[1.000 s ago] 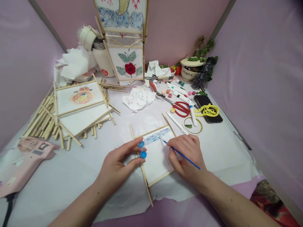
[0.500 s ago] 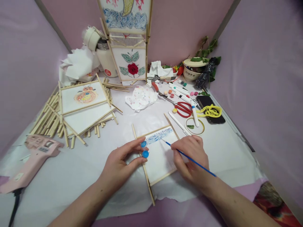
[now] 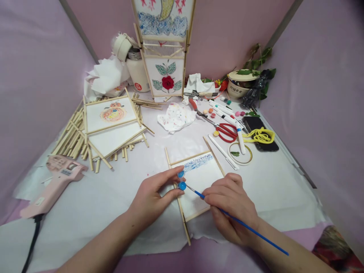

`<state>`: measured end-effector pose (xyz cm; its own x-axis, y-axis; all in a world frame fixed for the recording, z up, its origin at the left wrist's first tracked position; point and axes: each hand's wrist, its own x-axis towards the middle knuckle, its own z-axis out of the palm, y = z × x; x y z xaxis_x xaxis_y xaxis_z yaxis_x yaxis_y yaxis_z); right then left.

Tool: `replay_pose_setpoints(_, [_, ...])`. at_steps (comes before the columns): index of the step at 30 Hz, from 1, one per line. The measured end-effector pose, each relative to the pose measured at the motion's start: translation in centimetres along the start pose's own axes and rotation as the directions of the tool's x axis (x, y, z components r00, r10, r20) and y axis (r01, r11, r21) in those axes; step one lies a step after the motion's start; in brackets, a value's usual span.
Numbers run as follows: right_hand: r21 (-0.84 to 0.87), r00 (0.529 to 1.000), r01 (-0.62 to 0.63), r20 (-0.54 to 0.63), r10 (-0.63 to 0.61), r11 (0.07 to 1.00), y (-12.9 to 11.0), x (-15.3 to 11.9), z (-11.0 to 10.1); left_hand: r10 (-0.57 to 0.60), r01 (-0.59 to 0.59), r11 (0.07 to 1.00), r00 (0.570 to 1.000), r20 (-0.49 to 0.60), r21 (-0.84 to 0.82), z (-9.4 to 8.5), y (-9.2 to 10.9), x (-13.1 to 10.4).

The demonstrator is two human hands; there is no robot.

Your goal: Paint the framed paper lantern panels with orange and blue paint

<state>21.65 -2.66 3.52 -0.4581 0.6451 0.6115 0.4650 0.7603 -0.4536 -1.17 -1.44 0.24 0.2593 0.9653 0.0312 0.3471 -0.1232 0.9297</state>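
Note:
My left hand [image 3: 155, 195] holds a small open paint pot [image 3: 182, 185] with blue paint between thumb and fingers, its lid [image 3: 181, 174] just above. In my right hand [image 3: 231, 206] is a thin blue paintbrush [image 3: 256, 232], pinched near the front, its tip at the edge of the pot. Below both hands lies a wood-framed white panel [image 3: 196, 193]. A band of blue dabs [image 3: 198, 162] runs along the panel's far end.
A pink glue gun [image 3: 61, 182] and wooden sticks [image 3: 66, 132] with framed drawings lie left. Behind stands a decorated frame tower [image 3: 167, 76]. Red-handled scissors [image 3: 227, 132], markers, a tape roll [image 3: 250, 155] and a phone [image 3: 273, 146] lie right.
My right hand has brought the brush tip from the blue dabs down and left to the paint pot. My left hand keeps its hold. The whole view has shifted slightly.

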Motion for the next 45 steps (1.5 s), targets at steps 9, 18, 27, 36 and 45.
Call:
replay_pose_setpoints(9, [0.006,0.999,-0.04,0.031,0.04,0.999,-0.1,-0.1,0.3,-0.006,0.006,1.0,1.0,0.008,0.025,0.1,0.0,0.0])
replay_pose_setpoints(18, [0.246,0.98,-0.142,-0.103,0.172,0.959,0.2,-0.9,-0.1,-0.075,0.072,0.989,0.997,-0.02,-0.133,0.0,0.1,0.2])
replay_pose_setpoints(27, [0.679,0.768,-0.353,-0.182,0.614,0.643,1.0,-0.8,0.8,-0.174,0.146,0.895,0.984,-0.027,-0.422,-0.2,0.8,0.4])
replay_pose_setpoints(36, [0.144,0.803,-0.503,-0.285,0.523,0.852,3.3,-4.5,-0.2,-0.172,0.14,0.9,0.984,-0.041,-0.414,-0.3,0.5,0.6])
replay_pose_setpoints(45, [-0.18,0.901,-0.413,-0.228,0.37,0.893,3.5,-3.9,0.3,-0.197,0.163,0.859,0.98,-0.021,-0.485,-0.4,1.0,0.7])
